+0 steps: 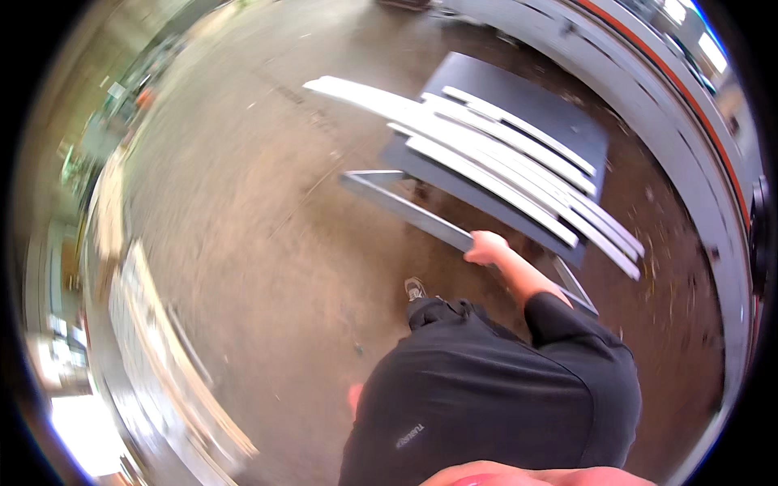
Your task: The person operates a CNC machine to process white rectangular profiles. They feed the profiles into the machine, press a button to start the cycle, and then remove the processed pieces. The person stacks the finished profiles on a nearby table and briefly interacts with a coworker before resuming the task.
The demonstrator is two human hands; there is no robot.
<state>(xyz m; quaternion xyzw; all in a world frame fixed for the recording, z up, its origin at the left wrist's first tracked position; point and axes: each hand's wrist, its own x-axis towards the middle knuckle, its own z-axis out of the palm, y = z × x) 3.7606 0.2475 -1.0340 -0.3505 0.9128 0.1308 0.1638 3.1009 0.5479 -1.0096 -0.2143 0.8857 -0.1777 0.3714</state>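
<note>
Right hand [486, 247] closed around the near end of a long grey metal strip [405, 209], which runs up-left over the concrete floor [243, 227]. White slats [486, 158] lie stacked on the dark counter [519, 101] just beyond. Left hand [354, 398] mostly hidden beside the torso; grip can't be told.

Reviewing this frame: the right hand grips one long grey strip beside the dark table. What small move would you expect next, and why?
Probably a short lift and swing of the grey strip toward the white strips on the dark table. The right hand holds it near one end, its far end lower and off the table. The left hand hangs free by the hip.
</note>
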